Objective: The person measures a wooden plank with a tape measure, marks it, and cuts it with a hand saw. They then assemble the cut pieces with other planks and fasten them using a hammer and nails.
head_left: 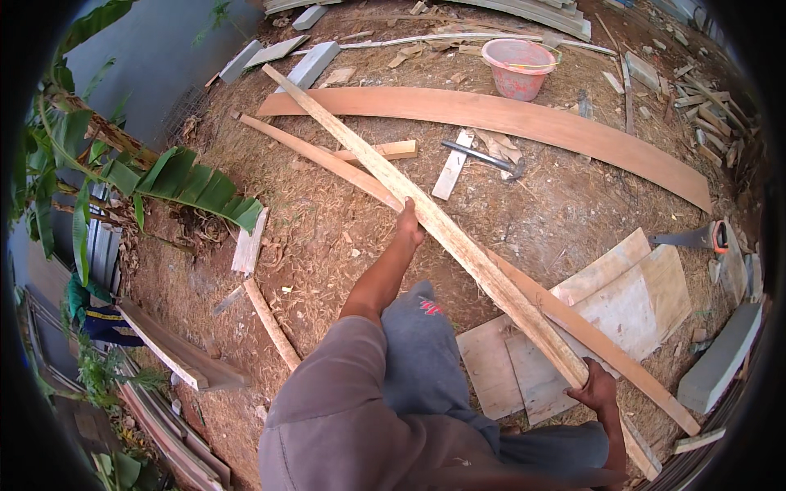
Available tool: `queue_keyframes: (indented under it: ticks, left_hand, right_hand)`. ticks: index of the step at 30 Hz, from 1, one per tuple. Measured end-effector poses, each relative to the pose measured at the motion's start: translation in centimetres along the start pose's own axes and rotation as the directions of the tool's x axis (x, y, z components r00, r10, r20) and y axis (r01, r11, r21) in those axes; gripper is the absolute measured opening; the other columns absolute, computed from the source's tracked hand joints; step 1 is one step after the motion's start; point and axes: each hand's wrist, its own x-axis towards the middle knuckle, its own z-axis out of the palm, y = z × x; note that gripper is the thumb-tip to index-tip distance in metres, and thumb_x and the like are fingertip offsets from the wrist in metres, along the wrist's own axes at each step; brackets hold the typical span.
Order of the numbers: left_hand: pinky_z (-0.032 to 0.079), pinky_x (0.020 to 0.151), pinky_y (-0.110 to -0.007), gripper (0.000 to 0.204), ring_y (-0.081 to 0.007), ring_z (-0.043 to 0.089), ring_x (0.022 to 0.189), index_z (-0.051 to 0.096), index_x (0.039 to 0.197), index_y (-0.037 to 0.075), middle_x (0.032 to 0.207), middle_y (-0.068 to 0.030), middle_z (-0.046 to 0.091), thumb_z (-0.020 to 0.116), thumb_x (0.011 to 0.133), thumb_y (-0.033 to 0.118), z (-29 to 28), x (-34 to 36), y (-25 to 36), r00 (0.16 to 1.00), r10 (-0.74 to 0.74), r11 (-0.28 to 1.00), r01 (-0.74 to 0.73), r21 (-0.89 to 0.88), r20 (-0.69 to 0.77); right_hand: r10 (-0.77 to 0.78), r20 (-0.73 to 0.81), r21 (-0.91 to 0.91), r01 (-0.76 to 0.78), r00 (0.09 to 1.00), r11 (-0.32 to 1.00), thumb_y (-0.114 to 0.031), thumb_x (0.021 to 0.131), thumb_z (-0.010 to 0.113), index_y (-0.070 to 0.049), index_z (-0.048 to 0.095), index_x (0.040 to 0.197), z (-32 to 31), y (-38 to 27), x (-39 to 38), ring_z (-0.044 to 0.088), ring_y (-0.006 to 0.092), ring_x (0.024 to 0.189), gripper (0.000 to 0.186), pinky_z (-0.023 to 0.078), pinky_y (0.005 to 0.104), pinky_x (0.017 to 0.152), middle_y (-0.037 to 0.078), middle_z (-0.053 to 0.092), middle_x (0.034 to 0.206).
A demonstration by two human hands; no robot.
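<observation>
A long, pale, rough timber batten (467,259) runs diagonally from the upper left to the lower right. My left hand (409,218) is closed on it near the middle of the picture. My right hand (596,385) grips it lower down at the right. A longer, smoother reddish strip of wood (647,380) lies beneath it along a similar line. Under their lower part are flat, weathered plywood sheets (630,295). A hammer (483,157) rests on a short white board (450,170) above the batten, beside a short wooden block (381,150).
A wide reddish board (565,131) curves across the back, near a pink bucket (517,78). A handsaw (679,238), grey block (716,364) and scrap wood (708,114) lie rightward. Banana plants (196,190), a wall (139,57) and a person in green (90,303) are at left.
</observation>
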Motion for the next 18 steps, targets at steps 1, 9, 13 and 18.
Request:
queue_keyframes:
  ticks: [1, 9, 13, 18]
  left_hand:
    - [0.045, 0.112, -0.052, 0.064, -0.034, 0.053, 0.132, 0.04, 0.151, 0.003, 0.147, -0.0151, 0.052, 0.045, 0.107, 0.05, 0.0, -0.1, -0.5, 1.0, 0.0, 1.0, 0.0, -0.027, -0.013]
    - [0.017, 0.119, -0.07, 0.104, -0.0434, 0.023, 0.151, 0.022, 0.163, 0.016, 0.169, -0.0145, 0.021, 0.027, 0.089, 0.089, -1.0, -3.5, -4.1, 0.984, -0.174, 0.971, 0.176, -0.162, 0.031]
    - [0.017, 0.118, -0.07, 0.107, -0.0431, 0.019, 0.152, 0.014, 0.165, 0.017, 0.17, -0.0151, 0.014, 0.021, 0.087, 0.091, -3.1, -5.3, -5.0, 0.982, -0.185, 0.979, 0.187, -0.078, 0.033]
    - [0.018, 0.116, -0.074, 0.114, -0.046, 0.023, 0.15, 0.02, 0.164, 0.019, 0.168, -0.018, 0.02, 0.028, 0.081, 0.096, -4.9, -7.7, -5.2, 0.958, -0.287, 0.95, 0.281, -0.136, -0.026]
  right_hand:
    - [-0.022, -0.065, -0.055, 0.018, 0.998, 0.998, -0.046, 0.057, 0.092, -0.005, 0.054, 0.138, 0.8, 0.2, -0.3, 0.067, 0.0401, 0.099, 0.099, 0.052, 0.0488, 0.088, 0.021, 0.068, 0.11]
    - [-0.046, -0.197, -0.161, 0.014, 0.979, 0.987, -0.043, 0.058, 0.093, -0.012, 0.055, 0.14, 6.5, 2.6, -4.1, 0.064, 0.0365, 0.093, 0.096, 0.049, 0.0492, 0.087, 0.012, 0.064, 0.102]
    - [0.108, 0.095, 0.012, -0.109, 0.99, 0.994, -0.044, 0.065, 0.092, -0.012, 0.055, 0.138, 7.5, 3.0, -4.3, 0.068, 0.0371, 0.103, 0.087, 0.053, 0.0466, 0.09, 0.018, 0.069, 0.111]
    - [0.323, 0.419, 0.094, -0.395, 0.848, 0.914, -0.044, 0.071, 0.089, -0.009, 0.052, 0.137, 8.4, 3.8, -5.2, 0.065, 0.0403, 0.117, 0.084, 0.053, 0.0452, 0.097, 0.024, 0.067, 0.126]
